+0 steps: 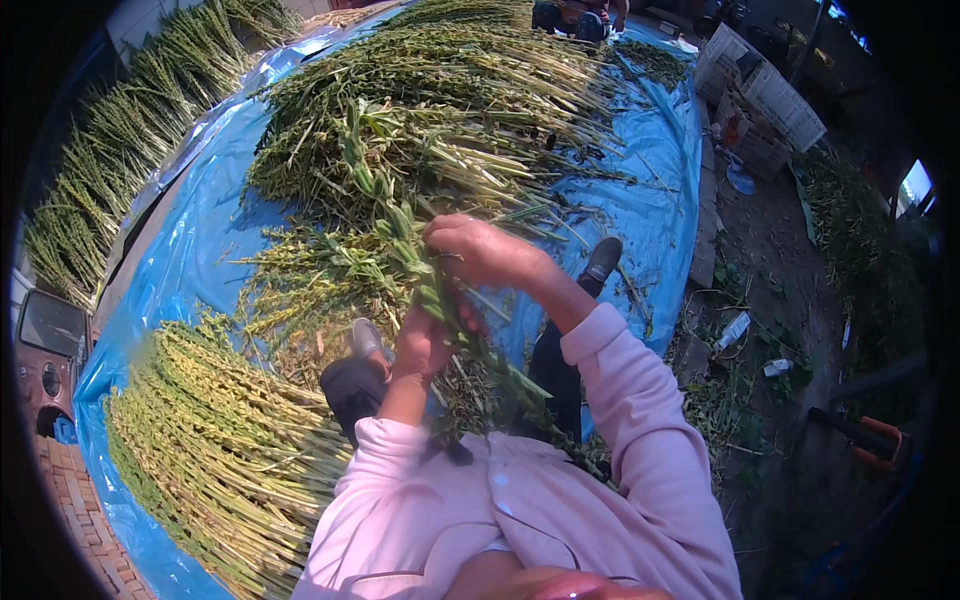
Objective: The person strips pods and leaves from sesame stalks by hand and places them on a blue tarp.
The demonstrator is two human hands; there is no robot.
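A long green sesame stalk (403, 238), thick with pods and with leaves near its top, slants up and away in front of my chest. My left hand (424, 345) is wrapped around its lower middle. Just above, the curled fingers of my right hand (484, 251) press against the stalk's side; their tips are partly hidden. Behind the stalk lies a big heap of cut sesame plants (465, 97). Beneath my hands, loose leaves and trimmings (469, 397) lie between my legs.
Blue plastic sheeting (645, 195) covers the ground. Bundled stalks (232, 457) lie at my left, and more bundles (142, 142) lean along the far-left wall. White plastic crates (780, 105) stand at the right, with bottles (733, 330) on the dirt. A person (577, 19) sits beyond the heap.
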